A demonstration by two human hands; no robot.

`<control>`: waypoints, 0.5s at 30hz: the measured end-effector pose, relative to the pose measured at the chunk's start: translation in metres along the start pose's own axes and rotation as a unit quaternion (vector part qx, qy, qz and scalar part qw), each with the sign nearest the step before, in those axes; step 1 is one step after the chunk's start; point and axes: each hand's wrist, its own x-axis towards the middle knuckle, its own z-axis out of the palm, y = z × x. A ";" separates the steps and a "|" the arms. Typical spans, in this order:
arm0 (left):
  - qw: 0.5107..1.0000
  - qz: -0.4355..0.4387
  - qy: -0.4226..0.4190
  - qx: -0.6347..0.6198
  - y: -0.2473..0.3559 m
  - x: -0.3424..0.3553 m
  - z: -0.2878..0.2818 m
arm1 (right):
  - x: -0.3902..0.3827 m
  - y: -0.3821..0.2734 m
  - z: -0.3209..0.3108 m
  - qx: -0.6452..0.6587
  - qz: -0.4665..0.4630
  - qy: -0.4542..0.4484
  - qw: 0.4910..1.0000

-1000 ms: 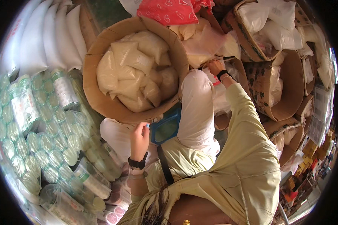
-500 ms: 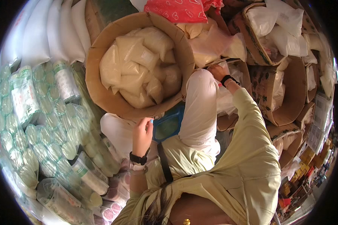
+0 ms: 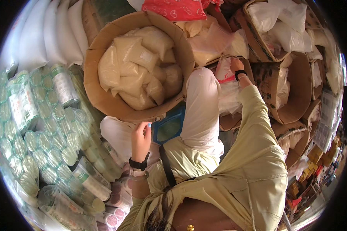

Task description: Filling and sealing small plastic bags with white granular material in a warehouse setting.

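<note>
My left hand (image 3: 141, 136) is curled above my leg, beside a blue tray (image 3: 157, 129) and just below the round cardboard container (image 3: 91, 77); a small blue spot shows at its fingertips, and whatever they hold is unclear. My right hand (image 3: 236, 66) is closed at the top of a clear plastic bag with red print (image 3: 224, 70), inside a box right of my knee. The round container holds several bags of tan granules (image 3: 129, 65).
White sacks (image 3: 34, 34) lie at upper left above wrapped green-tinted packs (image 3: 42, 142). Cardboard boxes (image 3: 297, 104) of white bags line the right. A red printed bag (image 3: 173, 8) and pale pink bags (image 3: 212, 40) lie at the top.
My right hand has moved up and to the right, and more of the red-printed bag shows. My left hand stays curled in about the same place.
</note>
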 end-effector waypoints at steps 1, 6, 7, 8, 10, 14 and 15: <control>1.000 0.000 -0.005 0.000 0.001 0.003 0.002 | 0.000 0.001 -0.008 0.000 0.005 -0.002 1.000; 1.000 0.014 0.007 0.006 0.011 0.002 0.000 | 0.018 -0.002 -0.042 0.099 -0.046 0.152 0.982; 1.000 0.013 0.006 0.007 0.011 0.003 -0.001 | 0.017 -0.003 -0.044 0.100 -0.045 0.151 0.983; 1.000 0.012 0.008 0.008 0.011 0.003 -0.001 | 0.015 -0.004 -0.052 0.069 -0.055 0.183 0.979; 1.000 0.011 0.011 0.009 0.011 0.003 -0.001 | 0.010 -0.008 -0.068 0.039 -0.065 0.216 0.973; 1.000 0.011 0.012 0.017 0.012 0.003 -0.001 | 0.006 -0.009 -0.075 0.141 -0.089 0.095 0.981; 1.000 0.005 0.007 0.013 0.013 0.003 0.000 | 0.006 -0.008 -0.072 0.156 -0.097 0.003 0.983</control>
